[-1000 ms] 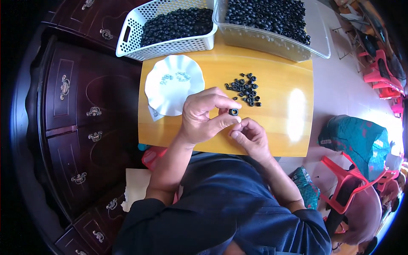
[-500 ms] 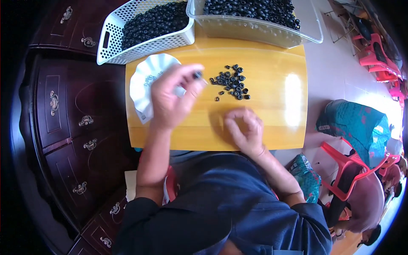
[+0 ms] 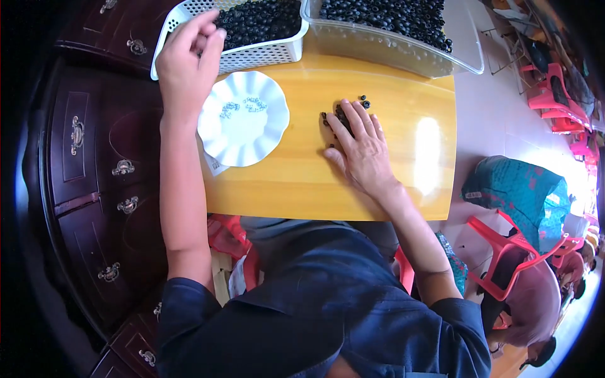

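Observation:
My left hand [image 3: 189, 57] is over the near left part of a white perforated basket [image 3: 265, 52], which holds many small round black parts [image 3: 258, 22]. Its thumb and fingers are apart, and no part shows between them. My right hand [image 3: 364, 148] lies with fingers stretched out over a small pile of black ring-like parts [image 3: 341, 116] on the yellow wooden table [image 3: 302, 183], hiding most of them. A few loose black parts [image 3: 365, 104] show beyond its fingertips. Beside my left forearm sits a white wavy-rimmed plate [image 3: 246, 142] with small clear or silvery bits on it.
A clear plastic bin [image 3: 391, 53] full of black parts stands at the far right of the table. Dark wooden cabinets [image 3: 75, 176] line the left side. To the right are a teal bag [image 3: 513, 195], red stools [image 3: 504, 246] and other people [image 3: 532, 302].
My left hand has gone from above the plate, holding a black part, to over the white basket, where no part shows in it. My right hand has uncurled and reached forward onto the pile.

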A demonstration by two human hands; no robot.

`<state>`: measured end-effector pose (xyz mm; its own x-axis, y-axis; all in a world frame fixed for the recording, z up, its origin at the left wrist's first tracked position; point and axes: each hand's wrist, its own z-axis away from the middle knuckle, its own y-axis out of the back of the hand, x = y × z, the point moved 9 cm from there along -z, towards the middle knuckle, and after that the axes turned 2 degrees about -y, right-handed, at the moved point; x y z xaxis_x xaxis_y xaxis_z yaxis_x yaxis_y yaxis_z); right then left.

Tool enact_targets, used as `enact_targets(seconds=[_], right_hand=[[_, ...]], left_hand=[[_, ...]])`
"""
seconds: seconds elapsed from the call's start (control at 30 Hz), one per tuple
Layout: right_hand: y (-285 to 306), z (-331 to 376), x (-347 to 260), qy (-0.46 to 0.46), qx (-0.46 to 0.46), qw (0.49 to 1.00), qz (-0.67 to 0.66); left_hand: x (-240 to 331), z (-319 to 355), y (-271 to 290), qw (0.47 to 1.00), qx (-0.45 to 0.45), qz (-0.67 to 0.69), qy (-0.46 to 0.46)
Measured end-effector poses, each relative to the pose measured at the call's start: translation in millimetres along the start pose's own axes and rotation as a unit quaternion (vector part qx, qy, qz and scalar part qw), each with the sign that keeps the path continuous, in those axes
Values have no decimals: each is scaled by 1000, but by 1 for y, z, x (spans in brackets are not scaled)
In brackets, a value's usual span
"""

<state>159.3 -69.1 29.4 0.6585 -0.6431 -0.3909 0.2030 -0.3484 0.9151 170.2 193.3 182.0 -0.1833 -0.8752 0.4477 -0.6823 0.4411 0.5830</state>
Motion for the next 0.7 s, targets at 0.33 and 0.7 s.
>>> enact_targets(seconds=[0.33, 0.7], right_hand=[[10, 27, 7, -22, 4, 1000, -6], [11, -25, 28, 55, 63, 994, -75]], left_hand=[[17, 147, 9, 979, -133, 83, 133], [64, 200, -38, 945, -204, 231, 110]])
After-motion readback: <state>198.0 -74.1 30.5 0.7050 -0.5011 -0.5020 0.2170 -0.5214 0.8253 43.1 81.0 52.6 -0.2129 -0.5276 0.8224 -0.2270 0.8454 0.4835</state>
